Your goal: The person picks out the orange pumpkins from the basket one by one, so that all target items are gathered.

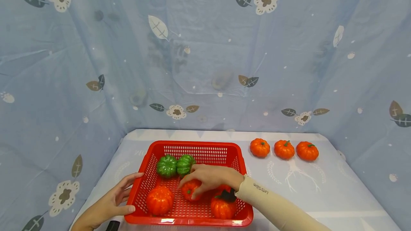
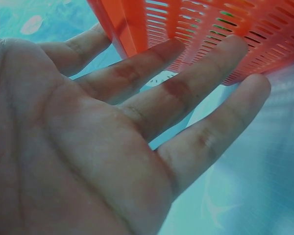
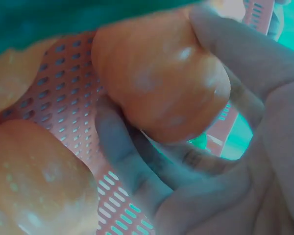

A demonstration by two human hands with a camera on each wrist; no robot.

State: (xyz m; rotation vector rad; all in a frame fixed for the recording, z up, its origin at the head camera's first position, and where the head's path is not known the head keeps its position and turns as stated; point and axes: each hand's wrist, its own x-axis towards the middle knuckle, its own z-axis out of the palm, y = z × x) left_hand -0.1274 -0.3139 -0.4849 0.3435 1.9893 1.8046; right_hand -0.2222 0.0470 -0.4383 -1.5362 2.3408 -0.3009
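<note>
A red plastic basket [image 1: 189,221] stands on the table with small pumpkins in it. My right hand [image 1: 207,177] reaches inside and grips an orange pumpkin [image 1: 189,189], fingers and thumb curled round it in the right wrist view [image 3: 161,78]. Two green pumpkins [image 1: 167,166] sit side by side behind that hand. A larger orange pumpkin [image 1: 160,200] lies at the front left, another [image 1: 222,208] at the front right, with one more partly hidden behind it. Against the basket's left side rests my left hand [image 1: 110,202], its fingers nearly straight in the left wrist view.
Three orange pumpkins [image 1: 284,149] stand in a row on the table [image 1: 289,191], right of the basket. A dark object [image 1: 113,225] shows at the front edge near my left wrist. Patterned blue cloth [image 1: 205,63] hangs behind and at both sides.
</note>
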